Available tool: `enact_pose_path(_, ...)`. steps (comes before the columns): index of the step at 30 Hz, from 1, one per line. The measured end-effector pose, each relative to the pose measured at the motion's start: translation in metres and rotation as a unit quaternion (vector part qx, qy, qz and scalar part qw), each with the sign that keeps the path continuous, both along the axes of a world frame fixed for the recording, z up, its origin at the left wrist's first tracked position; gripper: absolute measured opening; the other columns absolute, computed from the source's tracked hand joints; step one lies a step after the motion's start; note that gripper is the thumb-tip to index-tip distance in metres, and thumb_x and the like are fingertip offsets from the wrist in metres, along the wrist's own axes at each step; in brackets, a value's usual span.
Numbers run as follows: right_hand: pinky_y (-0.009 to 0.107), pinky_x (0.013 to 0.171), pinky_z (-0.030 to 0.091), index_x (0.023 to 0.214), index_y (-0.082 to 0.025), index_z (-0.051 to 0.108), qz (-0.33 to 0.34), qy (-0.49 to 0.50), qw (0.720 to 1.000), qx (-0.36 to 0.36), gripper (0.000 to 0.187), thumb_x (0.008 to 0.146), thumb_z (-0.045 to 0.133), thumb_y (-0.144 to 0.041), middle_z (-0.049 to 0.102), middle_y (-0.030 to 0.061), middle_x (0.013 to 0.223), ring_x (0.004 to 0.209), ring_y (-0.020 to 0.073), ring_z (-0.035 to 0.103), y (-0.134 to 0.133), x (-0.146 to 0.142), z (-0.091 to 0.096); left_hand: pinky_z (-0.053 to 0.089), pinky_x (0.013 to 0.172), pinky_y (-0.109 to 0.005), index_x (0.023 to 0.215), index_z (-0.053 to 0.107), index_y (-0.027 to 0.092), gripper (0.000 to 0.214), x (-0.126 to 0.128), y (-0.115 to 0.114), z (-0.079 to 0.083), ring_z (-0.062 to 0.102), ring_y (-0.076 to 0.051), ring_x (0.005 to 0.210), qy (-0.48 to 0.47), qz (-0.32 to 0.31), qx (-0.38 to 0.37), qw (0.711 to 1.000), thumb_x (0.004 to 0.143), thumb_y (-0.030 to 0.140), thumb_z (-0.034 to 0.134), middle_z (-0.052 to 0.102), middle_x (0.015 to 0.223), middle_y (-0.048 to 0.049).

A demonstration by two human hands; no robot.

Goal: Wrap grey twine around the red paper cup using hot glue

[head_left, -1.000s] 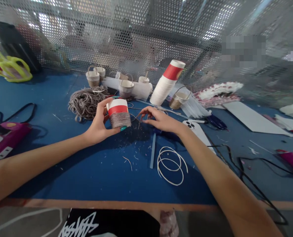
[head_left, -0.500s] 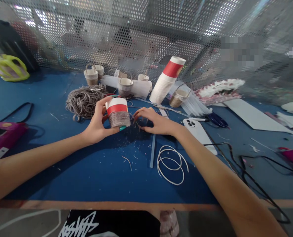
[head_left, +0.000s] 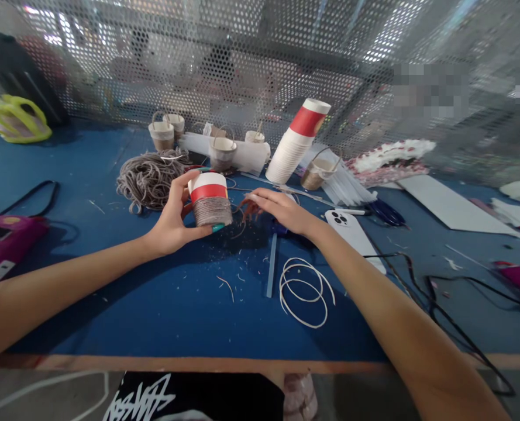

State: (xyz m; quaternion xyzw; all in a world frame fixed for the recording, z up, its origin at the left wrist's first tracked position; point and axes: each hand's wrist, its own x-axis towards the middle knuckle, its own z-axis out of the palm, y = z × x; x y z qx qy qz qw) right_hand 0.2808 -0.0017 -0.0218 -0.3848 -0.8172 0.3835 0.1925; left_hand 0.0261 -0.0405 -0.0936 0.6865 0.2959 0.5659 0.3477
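A paper cup, white and red at one end and wound with grey-brown cord at the other, is gripped in my left hand. The thumb and fingers of that hand press on opposite ends of the cup. Just to the right of it, my right hand hovers apart from the cup, palm turned down. Its fingertips are smeared by motion, and thin brownish strands show beside them. Whether those fingers pinch the strands is unclear. Behind my left hand lies a heap of grey cord.
Small cord-wrapped cups with handles and a tilted cup stack stand behind. A glue stick, coiled white cord and a phone lie nearer. At left is a magenta tool; black cables cross the right side.
My right hand has shifted slightly right, away from the cup, and its fingers have changed pose. The left hand and the cup have hardly moved.
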Motion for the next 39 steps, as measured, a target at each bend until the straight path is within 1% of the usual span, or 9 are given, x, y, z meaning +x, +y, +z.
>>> enact_pose_path(3, 0.045, 0.092, 0.048, 0.102, -0.019, 0.064, 0.014, -0.019, 0.999, 0.035, 0.036, 0.095, 0.046, -0.05, 0.066, 0.0104, 0.104, 0.1, 0.0249, 0.061, 0.001, 0.004, 0.002, 0.06, 0.094, -0.046, 0.14, 0.032, 0.03, 0.094, 0.0, 0.001, -0.001, 0.066, -0.029, 0.114, 0.002, 0.005, 0.002, 1.0, 0.065, 0.03, 0.087, 0.052, 0.135, -0.0107)
enact_pose_path(7, 0.047, 0.098, 0.047, 0.107, -0.022, 0.064, 0.108, -0.078, 0.986, 0.1, 0.028, 0.082, 0.066, -0.036, 0.058, 0.0103, 0.12, 0.116, 0.0278, 0.055, -0.001, 0.007, 0.005, 0.059, 0.095, -0.048, 0.14, 0.032, 0.032, 0.093, -0.001, 0.001, -0.002, 0.062, -0.031, 0.12, 0.001, 0.013, 0.007, 1.0, 0.066, 0.036, 0.087, 0.048, 0.141, -0.0106)
enact_pose_path(9, 0.049, 0.105, 0.045, 0.103, -0.023, 0.064, 0.144, -0.116, 0.977, 0.111, 0.026, 0.079, 0.07, -0.031, 0.059, 0.0094, 0.119, 0.118, 0.029, 0.054, -0.005, 0.006, 0.006, 0.059, 0.096, -0.049, 0.14, 0.031, 0.032, 0.092, -0.001, 0.0, -0.001, 0.061, -0.032, 0.122, 0.003, 0.013, 0.005, 1.0, 0.066, 0.036, 0.087, 0.048, 0.142, -0.0104)
enact_pose_path(11, 0.051, 0.108, 0.043, 0.1, -0.024, 0.062, 0.146, -0.141, 0.972, 0.122, 0.023, 0.079, 0.069, -0.026, 0.062, 0.0089, 0.113, 0.117, 0.03, 0.055, -0.009, 0.003, 0.004, 0.059, 0.095, -0.048, 0.14, 0.031, 0.032, 0.093, -0.001, 0.0, -0.001, 0.062, -0.031, 0.121, 0.007, 0.011, -0.001, 1.0, 0.066, 0.035, 0.087, 0.05, 0.14, -0.0104)
enact_pose_path(16, 0.047, 0.088, 0.055, 0.104, -0.022, 0.058, 0.1, -0.168, 0.975, 0.102, 0.029, 0.076, 0.068, -0.02, 0.067, 0.0092, 0.103, 0.1, 0.0284, 0.062, -0.014, -0.007, -0.002, 0.059, 0.096, -0.048, 0.14, 0.032, 0.032, 0.093, -0.001, -0.001, 0.002, 0.061, -0.031, 0.122, 0.006, 0.008, -0.001, 1.0, 0.065, 0.033, 0.088, 0.051, 0.138, -0.01)
enact_pose_path(20, 0.038, 0.072, 0.055, 0.099, -0.021, 0.06, 0.082, -0.179, 0.977, 0.086, 0.019, 0.08, 0.063, -0.015, 0.069, 0.0074, 0.093, 0.079, 0.0211, 0.063, -0.015, -0.012, -0.001, 0.06, 0.095, -0.047, 0.139, 0.032, 0.032, 0.092, -0.001, -0.001, 0.002, 0.061, -0.031, 0.122, 0.006, 0.01, -0.003, 1.0, 0.065, 0.03, 0.087, 0.051, 0.137, -0.0098)
enact_pose_path(26, 0.034, 0.076, 0.053, 0.097, -0.018, 0.068, 0.034, -0.114, 0.991, 0.067, 0.013, 0.089, 0.057, -0.015, 0.074, 0.0062, 0.089, 0.079, 0.0175, 0.067, -0.013, -0.008, 0.001, 0.06, 0.094, -0.046, 0.138, 0.031, 0.03, 0.091, 0.0, -0.001, 0.001, 0.065, -0.029, 0.116, -0.011, -0.002, -0.014, 1.0, 0.066, 0.028, 0.086, 0.056, 0.13, -0.0093)
enact_pose_path(33, 0.036, 0.078, 0.053, 0.09, -0.019, 0.071, -0.051, 0.021, 0.998, -0.019, 0.008, 0.086, 0.068, -0.025, 0.074, 0.0035, 0.082, 0.075, 0.0162, 0.066, -0.005, -0.005, -0.005, 0.06, 0.094, -0.047, 0.137, 0.031, 0.031, 0.091, 0.0, -0.001, 0.003, 0.064, -0.029, 0.116, -0.009, -0.006, -0.021, 1.0, 0.065, 0.027, 0.086, 0.055, 0.133, -0.0101)
enact_pose_path(39, 0.036, 0.076, 0.05, 0.08, -0.021, 0.064, -0.087, 0.083, 0.992, -0.039, 0.027, 0.081, 0.072, -0.046, 0.067, 0.0015, 0.077, 0.071, 0.0154, 0.057, -0.005, -0.007, -0.006, 0.059, 0.095, -0.048, 0.138, 0.032, 0.032, 0.092, 0.0, -0.002, 0.003, 0.064, -0.029, 0.114, -0.008, -0.003, -0.016, 1.0, 0.064, 0.03, 0.087, 0.054, 0.132, -0.0092)
